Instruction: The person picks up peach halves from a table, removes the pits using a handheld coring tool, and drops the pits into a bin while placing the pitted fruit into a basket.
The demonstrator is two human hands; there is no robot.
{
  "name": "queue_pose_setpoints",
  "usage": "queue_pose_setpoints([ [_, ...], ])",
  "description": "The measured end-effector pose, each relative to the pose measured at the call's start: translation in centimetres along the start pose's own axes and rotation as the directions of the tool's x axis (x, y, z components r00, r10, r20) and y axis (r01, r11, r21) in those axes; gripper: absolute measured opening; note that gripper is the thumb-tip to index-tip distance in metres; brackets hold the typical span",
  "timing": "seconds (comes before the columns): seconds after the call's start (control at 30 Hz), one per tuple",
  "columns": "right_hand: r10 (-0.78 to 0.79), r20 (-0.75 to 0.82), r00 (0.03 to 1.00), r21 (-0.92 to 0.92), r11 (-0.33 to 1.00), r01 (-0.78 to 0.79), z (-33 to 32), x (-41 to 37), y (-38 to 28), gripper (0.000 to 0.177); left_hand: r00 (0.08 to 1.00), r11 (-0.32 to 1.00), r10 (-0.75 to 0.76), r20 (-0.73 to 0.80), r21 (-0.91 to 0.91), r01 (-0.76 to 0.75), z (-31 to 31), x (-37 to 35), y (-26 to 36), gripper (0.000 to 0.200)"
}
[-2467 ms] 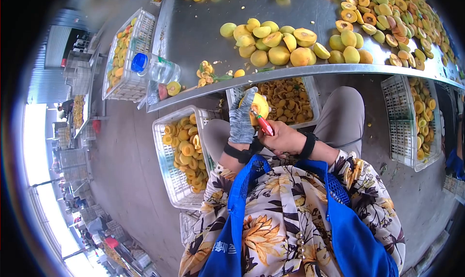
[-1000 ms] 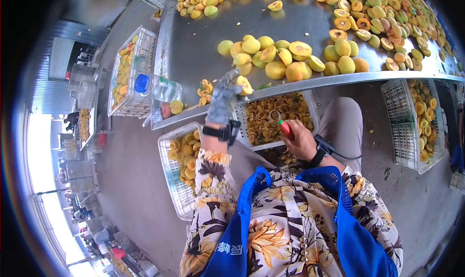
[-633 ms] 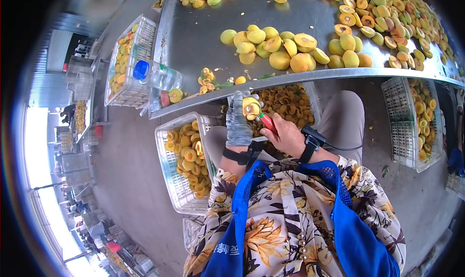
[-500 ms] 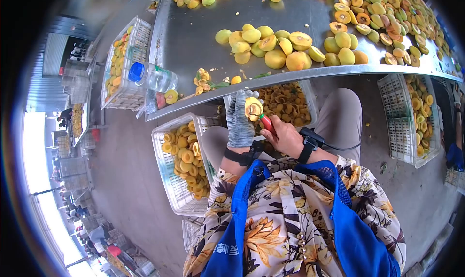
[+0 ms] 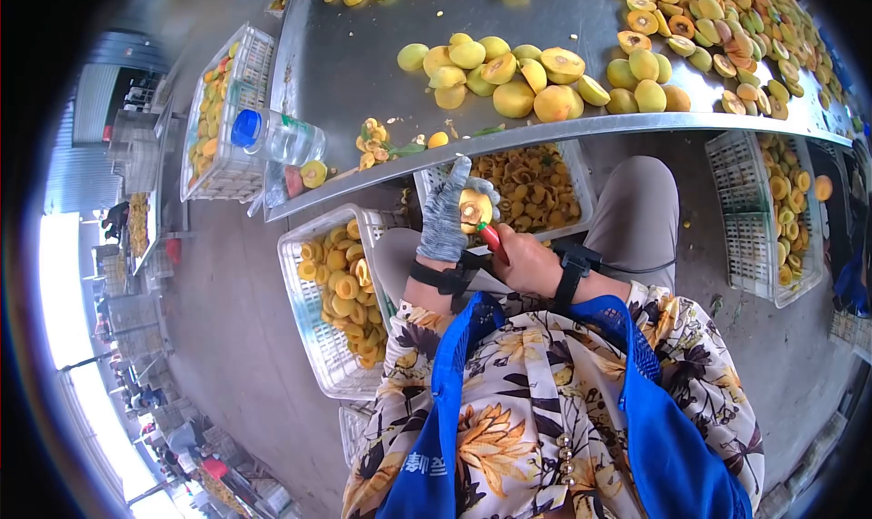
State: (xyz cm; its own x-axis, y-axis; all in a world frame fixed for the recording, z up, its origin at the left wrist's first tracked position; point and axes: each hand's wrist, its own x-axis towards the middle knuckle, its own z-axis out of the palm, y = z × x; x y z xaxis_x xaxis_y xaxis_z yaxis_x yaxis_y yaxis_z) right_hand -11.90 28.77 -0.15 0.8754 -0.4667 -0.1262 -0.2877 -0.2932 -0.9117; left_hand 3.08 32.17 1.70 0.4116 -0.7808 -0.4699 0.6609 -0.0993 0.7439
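Note:
My left hand [image 5: 445, 216], in a grey knitted glove, is wrapped round a halved yellow peach [image 5: 474, 208], its cut face turned up. My right hand [image 5: 529, 263] is bare and closed round the red handle of a small pitting knife [image 5: 491, 239] with a green collar. The tip of the knife meets the lower edge of the peach half; its blade is mostly hidden. Both hands are above my lap, just off the metal table's front edge. Below them stands a crate of peach pieces [image 5: 536, 192].
On the metal table [image 5: 363, 74] lie a cluster of peaches [image 5: 509, 79] and a large heap of halves [image 5: 718, 29]. A water bottle [image 5: 282, 138] lies at its left corner. Crates of peaches stand at my left [image 5: 300, 315], far left [image 5: 241, 169] and right [image 5: 740, 237].
Both hands have dropped slightly, and the knife now points more steeply up at the peach half's lower edge. A left finger now sticks up. The whole view has shifted a little.

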Motion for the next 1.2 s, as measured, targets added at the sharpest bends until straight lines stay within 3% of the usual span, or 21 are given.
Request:
queue_pose_setpoints([
  [0.07,0.003,0.031,1.000,0.002,1.000,-0.003,-0.4,0.7,0.3,0.023,0.994,0.995,0.097,-0.055,-0.029,-0.099,-0.3,0.2,-0.4,0.034],
  [0.13,-0.015,0.304,0.952,0.329,0.940,-0.090,-1.5,1.2,0.1,0.021,0.981,0.984,0.179,-0.082,0.033,-0.177,-0.4,0.0,-0.8,0.034],
  [0.17,0.085,0.455,0.886,0.487,0.810,-0.328,-2.2,1.0,-1.0,0.020,0.961,0.962,0.264,-0.082,0.094,-0.256,-0.3,-0.2,-0.9,0.034],
  [0.2,0.087,0.457,0.885,0.487,0.809,-0.331,-2.5,1.0,-1.1,0.020,0.935,0.931,0.346,-0.077,0.155,-0.332,-0.3,-0.3,-0.9,0.034],
  [0.27,0.044,0.739,0.672,0.601,0.407,-0.688,-2.9,0.9,-1.1,0.018,0.931,0.919,0.360,-0.060,0.198,-0.342,-0.1,-0.6,-0.7,0.036],
  [0.33,-0.053,0.751,0.658,0.647,0.259,-0.717,-2.6,0.8,-1.1,0.017,0.995,0.995,0.101,-0.014,0.003,-0.101,-0.3,-0.7,-0.3,0.038],
  [0.37,-0.151,0.744,0.651,0.666,0.099,-0.739,-2.3,0.7,-1.1,0.016,0.995,0.995,0.102,-0.020,0.003,-0.102,-0.2,-0.9,-0.3,0.038],
  [0.47,-0.260,0.704,0.661,0.678,-0.029,-0.734,-1.9,1.2,0.0,0.016,0.996,0.984,0.090,-0.021,-0.152,-0.092,0.1,-0.7,-0.3,0.039],
  [0.53,-0.290,0.703,0.649,0.669,-0.040,-0.742,-1.9,1.2,0.1,0.016,0.995,0.986,0.010,-0.097,-0.164,-0.026,0.0,-0.5,-0.3,0.039],
  [0.6,-0.110,0.723,0.682,0.691,0.106,-0.715,-2.1,0.8,-1.0,0.020,0.992,0.988,0.074,-0.103,-0.126,-0.087,0.5,-0.6,-0.5,0.040],
  [0.63,-0.111,0.724,0.680,0.689,0.107,-0.716,-1.1,0.7,-0.7,0.020,0.958,0.968,0.249,-0.143,0.045,-0.245,0.5,-0.2,-0.7,0.040],
  [0.7,-0.111,0.235,0.966,0.637,0.768,-0.067,1.3,0.5,0.0,0.019,0.839,0.827,0.525,-0.141,0.316,-0.465,0.1,0.5,-1.2,0.044],
  [0.73,-0.116,0.236,0.965,0.638,0.768,-0.064,1.4,0.5,0.1,0.019,0.837,0.825,0.529,-0.142,0.318,-0.467,-0.5,0.5,-1.1,0.044],
  [0.8,0.012,0.463,0.886,0.689,0.624,-0.368,0.5,0.5,-1.3,0.018,0.990,0.997,-0.010,0.139,-0.075,0.021,-0.8,-0.1,0.2,0.049],
  [0.83,-0.055,0.624,0.780,0.752,0.313,-0.580,-0.5,0.4,-2.1,0.019,0.994,0.985,-0.046,0.098,-0.161,0.061,-1.0,0.3,-0.2,0.053],
  [0.87,-0.059,0.623,0.780,0.753,0.316,-0.578,-0.8,0.7,-1.9,0.019,0.994,0.986,-0.042,0.098,-0.159,0.057,-0.9,0.4,-0.4,0.053],
  [0.93,-0.243,0.673,0.699,0.705,-0.076,-0.705,-1.2,1.0,-0.8,0.018,0.998,0.981,-0.061,0.017,-0.184,0.063,-0.8,0.6,-0.6,0.052],
  [0.97,-0.286,0.646,0.708,0.714,-0.101,-0.693,-1.3,1.1,-0.7,0.017,0.999,0.989,-0.015,-0.045,-0.145,0.008,-0.7,0.7,-0.6,0.049],
  [1.07,-0.359,0.605,0.711,0.766,0.018,-0.643,-1.8,0.3,-0.7,0.019,0.981,0.962,0.133,-0.143,-0.220,-0.163,0.0,1.1,-1.0,0.045],
  [1.13,-0.287,0.714,0.639,0.699,0.340,-0.629,-1.9,0.1,-2.9,0.021,0.896,0.917,0.378,-0.232,0.225,-0.328,0.3,1.4,-1.6,0.029],
  [1.2,-0.230,0.658,0.717,0.732,0.418,-0.538,-2.2,0.0,-3.2,0.021,0.889,0.911,0.400,-0.223,0.203,-0.359,0.1,1.1,-1.8,0.037],
])
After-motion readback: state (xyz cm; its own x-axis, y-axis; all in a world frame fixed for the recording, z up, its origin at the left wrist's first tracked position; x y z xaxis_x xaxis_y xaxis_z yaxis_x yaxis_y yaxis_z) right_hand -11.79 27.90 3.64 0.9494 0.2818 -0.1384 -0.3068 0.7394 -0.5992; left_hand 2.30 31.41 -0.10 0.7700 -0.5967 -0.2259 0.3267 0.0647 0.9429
